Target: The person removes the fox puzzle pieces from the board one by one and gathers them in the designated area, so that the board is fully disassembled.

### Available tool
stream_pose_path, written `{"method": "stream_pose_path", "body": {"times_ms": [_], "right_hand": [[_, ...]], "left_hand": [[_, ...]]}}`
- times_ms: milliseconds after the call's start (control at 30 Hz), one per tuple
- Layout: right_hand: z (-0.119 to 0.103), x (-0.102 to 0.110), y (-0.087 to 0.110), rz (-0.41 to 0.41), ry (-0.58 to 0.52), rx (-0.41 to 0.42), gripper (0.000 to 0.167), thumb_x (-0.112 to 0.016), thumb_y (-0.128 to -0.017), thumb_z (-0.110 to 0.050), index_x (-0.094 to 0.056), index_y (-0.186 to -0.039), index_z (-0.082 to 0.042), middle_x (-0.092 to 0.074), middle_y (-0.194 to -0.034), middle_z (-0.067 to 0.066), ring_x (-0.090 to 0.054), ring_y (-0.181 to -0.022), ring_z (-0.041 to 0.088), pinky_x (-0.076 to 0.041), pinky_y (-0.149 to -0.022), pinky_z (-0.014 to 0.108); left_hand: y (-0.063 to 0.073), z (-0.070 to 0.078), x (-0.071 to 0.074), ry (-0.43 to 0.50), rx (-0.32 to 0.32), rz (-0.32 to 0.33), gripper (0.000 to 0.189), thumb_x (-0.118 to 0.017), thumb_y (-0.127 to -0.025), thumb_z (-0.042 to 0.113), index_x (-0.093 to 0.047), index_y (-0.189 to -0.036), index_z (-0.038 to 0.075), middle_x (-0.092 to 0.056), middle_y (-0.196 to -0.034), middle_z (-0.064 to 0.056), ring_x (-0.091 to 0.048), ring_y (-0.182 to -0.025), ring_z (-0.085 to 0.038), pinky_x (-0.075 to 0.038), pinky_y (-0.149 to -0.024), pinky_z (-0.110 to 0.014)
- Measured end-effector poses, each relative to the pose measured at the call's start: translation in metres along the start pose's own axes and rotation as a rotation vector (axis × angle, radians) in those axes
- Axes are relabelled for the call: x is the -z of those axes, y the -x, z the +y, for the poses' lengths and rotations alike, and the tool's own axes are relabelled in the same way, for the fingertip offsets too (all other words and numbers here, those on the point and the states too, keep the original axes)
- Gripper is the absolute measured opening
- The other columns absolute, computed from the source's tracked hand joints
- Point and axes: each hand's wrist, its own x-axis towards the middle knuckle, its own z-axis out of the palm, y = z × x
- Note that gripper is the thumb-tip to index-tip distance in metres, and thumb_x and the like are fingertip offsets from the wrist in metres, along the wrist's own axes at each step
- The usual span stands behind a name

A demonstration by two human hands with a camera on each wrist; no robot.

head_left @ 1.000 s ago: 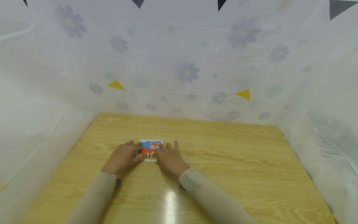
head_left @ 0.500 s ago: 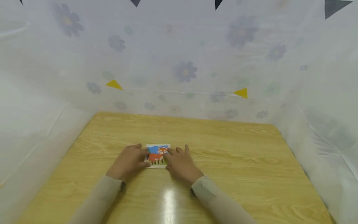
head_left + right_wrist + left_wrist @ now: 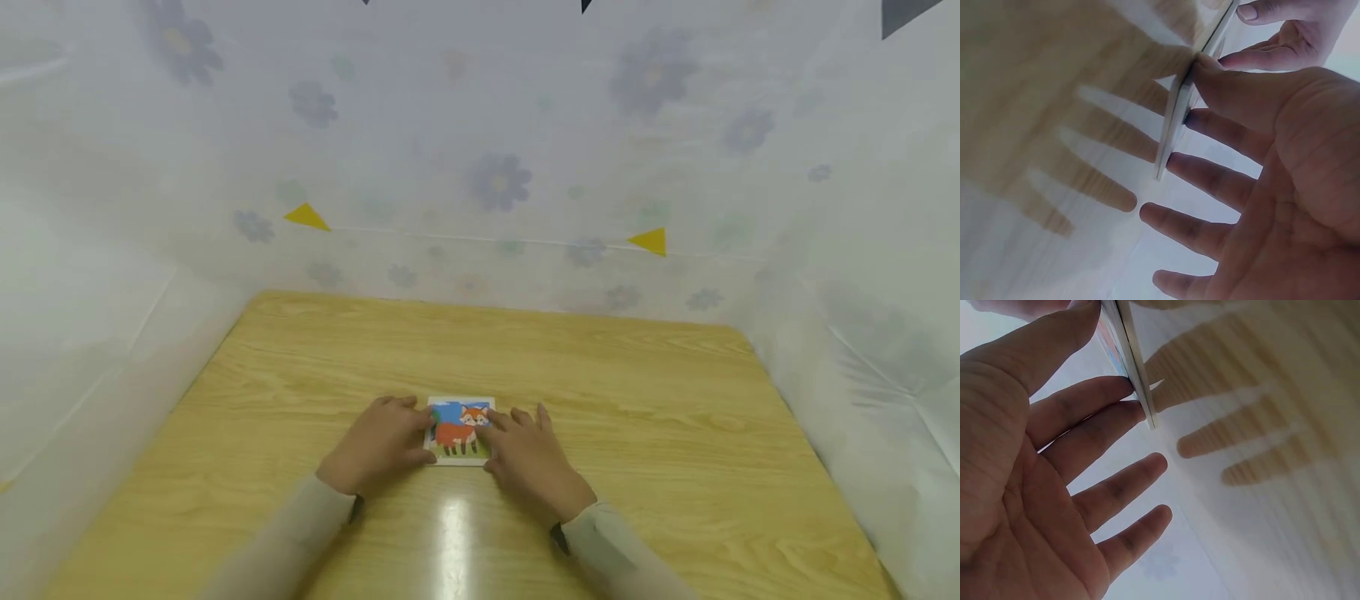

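Note:
A small flat picture board [image 3: 457, 440], showing an orange fox on blue and green within a white border, lies on the wooden table [image 3: 637, 400]. On its left side, the left hand [image 3: 378, 446] touches it with thumb and fingertips. The right hand [image 3: 536, 462] touches the right side, two of its fingers reaching over the picture. Seen edge-on in the left wrist view, the board [image 3: 1137, 372] meets two fingertips of that hand. In the right wrist view the thumb and two fingers meet the board [image 3: 1169, 134]. Fingers of both hands are fairly straight; the others reach past the board.
White flower-printed sheeting [image 3: 420, 150] encloses the table at the back and both sides. Two yellow triangles [image 3: 307, 217] mark the back sheet. A bright light reflection [image 3: 453, 542] shows on the table in front of the board.
The board has slid across the table to the right and somewhat nearer the person, both hands moving with it. Their contact with its two sides looks the same throughout.

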Motion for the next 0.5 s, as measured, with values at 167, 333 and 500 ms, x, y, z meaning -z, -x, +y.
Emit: {"method": "stream_pose_path", "body": {"times_ms": [167, 333, 500], "right_hand": [[0.007, 0.002, 0.02, 0.02, -0.007, 0.002, 0.047, -0.082, -0.089, -0.031, -0.07, -0.132, -0.019, -0.058, -0.148, 0.009, -0.056, -0.13, 0.042, -0.029, -0.111, 0.075], [0.015, 0.004, 0.046, 0.041, -0.05, -0.024, 0.049, -0.083, -0.087, -0.029, -0.07, -0.133, -0.018, -0.058, -0.149, 0.009, -0.056, -0.13, 0.042, -0.029, -0.109, 0.077], [0.022, 0.004, 0.07, 0.047, -0.07, -0.067, 0.05, -0.084, -0.085, -0.03, -0.07, -0.132, -0.019, -0.058, -0.149, 0.008, -0.055, -0.131, 0.043, -0.029, -0.108, 0.079]], "left_hand": [[-0.002, 0.016, -0.003, 0.006, -0.042, -0.026, 0.051, -0.087, -0.079, 0.046, -0.076, -0.117, 0.013, -0.071, -0.13, -0.01, -0.065, -0.121, -0.038, -0.048, -0.104, -0.058], [0.0, 0.032, -0.009, 0.025, -0.084, -0.029, 0.06, -0.083, -0.081, 0.05, -0.073, -0.127, 0.014, -0.067, -0.136, -0.006, -0.064, -0.123, -0.039, -0.048, -0.106, -0.055], [0.001, 0.047, -0.015, 0.013, -0.116, -0.042, 0.064, -0.079, -0.083, 0.053, -0.07, -0.134, 0.017, -0.062, -0.143, -0.001, -0.06, -0.128, -0.041, -0.046, -0.108, -0.056]]}}
